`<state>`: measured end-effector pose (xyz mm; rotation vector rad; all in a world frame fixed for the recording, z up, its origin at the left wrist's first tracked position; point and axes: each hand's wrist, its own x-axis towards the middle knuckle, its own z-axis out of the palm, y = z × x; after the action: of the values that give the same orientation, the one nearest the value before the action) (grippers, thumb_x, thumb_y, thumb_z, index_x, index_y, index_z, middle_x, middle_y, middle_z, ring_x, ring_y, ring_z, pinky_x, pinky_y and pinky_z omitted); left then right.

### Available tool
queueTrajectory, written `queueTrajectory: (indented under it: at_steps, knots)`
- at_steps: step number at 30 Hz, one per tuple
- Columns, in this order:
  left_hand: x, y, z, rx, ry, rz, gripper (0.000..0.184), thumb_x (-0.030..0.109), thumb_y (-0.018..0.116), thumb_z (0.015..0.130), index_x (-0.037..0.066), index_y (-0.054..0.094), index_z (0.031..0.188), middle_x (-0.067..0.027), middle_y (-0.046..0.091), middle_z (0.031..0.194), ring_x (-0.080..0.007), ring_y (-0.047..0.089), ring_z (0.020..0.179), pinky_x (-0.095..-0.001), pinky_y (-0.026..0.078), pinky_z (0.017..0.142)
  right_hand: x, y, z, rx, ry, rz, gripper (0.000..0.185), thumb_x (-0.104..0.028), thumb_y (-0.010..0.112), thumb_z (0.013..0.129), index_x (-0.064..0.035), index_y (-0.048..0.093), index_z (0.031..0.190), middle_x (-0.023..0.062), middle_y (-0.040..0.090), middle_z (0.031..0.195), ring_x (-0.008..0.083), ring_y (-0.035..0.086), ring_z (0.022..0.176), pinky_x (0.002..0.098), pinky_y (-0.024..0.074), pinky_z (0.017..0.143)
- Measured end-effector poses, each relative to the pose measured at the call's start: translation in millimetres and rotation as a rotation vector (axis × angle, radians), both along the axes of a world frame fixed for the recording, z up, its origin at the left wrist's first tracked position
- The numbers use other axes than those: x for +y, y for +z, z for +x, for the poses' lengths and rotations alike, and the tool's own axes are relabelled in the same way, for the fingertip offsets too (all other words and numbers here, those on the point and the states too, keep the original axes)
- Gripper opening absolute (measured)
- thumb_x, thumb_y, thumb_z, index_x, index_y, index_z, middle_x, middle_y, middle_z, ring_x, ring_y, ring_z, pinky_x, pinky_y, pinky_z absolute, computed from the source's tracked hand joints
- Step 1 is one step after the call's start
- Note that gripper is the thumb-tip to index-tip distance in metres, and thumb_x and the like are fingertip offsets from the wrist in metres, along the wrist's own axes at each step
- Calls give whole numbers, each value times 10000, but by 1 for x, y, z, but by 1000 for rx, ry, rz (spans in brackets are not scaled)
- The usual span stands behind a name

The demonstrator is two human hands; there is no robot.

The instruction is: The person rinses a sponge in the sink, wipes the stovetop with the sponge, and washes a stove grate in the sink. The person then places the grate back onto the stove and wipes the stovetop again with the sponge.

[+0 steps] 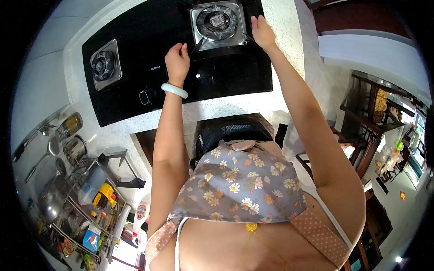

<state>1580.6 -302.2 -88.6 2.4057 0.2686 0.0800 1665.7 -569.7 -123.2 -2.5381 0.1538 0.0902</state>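
A black glass stove (217, 74) lies in the pale counter (226, 105). My left hand (177, 62), with a pale bangle at the wrist, is over the glass, left of and nearer than the right burner (217, 22). Its fingers are curled closed, and I cannot make out what they hold, if anything. My right hand (263, 32) is at the right side of that burner, over the glass's right edge. Its fingers are pressed together, their contents too hard to tell against the black. Dark prongs stick out from the burner's near corners, between both hands.
The left burner (104, 65) and a round knob (144, 97) are on the stove. At lower left a wire rack (86, 212) holds bottles and packets, near a metal ladle (53, 147) and glass jars (70, 125). Wooden furniture (368, 117) stands at the right.
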Motion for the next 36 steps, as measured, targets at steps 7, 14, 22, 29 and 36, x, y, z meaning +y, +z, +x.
queueTrajectory:
  at_steps: [7,14,22,29,36]
  knots:
    - [5,-12,-1,-72,77,-60,257,228,527,906,-6,610,839,-208,607,754,-372,595,691,-390,460,621,13,9,-8,23,-85,27,423,-447,331,953,-43,456,965,281,610,916,480,565,896,530,428,787]
    - [11,-25,4,42,78,-126,281,252,506,923,-6,598,863,-203,596,741,-352,589,688,-382,445,630,13,15,2,95,-63,5,373,-359,332,968,-22,461,1062,262,617,914,436,587,877,511,459,755]
    - [21,-35,-6,69,107,-121,322,276,485,931,-5,642,916,-209,642,872,-366,620,840,-397,478,736,-3,-55,-4,-232,-12,197,619,-507,322,948,42,451,1204,262,466,1269,335,425,1233,417,363,965]
    - [9,43,-43,-342,291,-329,154,106,513,895,-15,603,862,-164,630,784,-287,622,712,-335,490,666,-13,-8,10,-210,61,180,296,-249,520,900,46,542,916,144,546,817,215,519,759,345,435,707]
    - [89,101,-184,-449,643,-548,147,81,482,937,-22,577,895,-52,623,822,-98,576,728,-234,485,678,92,91,-67,-423,183,458,221,-85,507,906,49,526,1081,91,567,893,138,519,763,253,435,718]
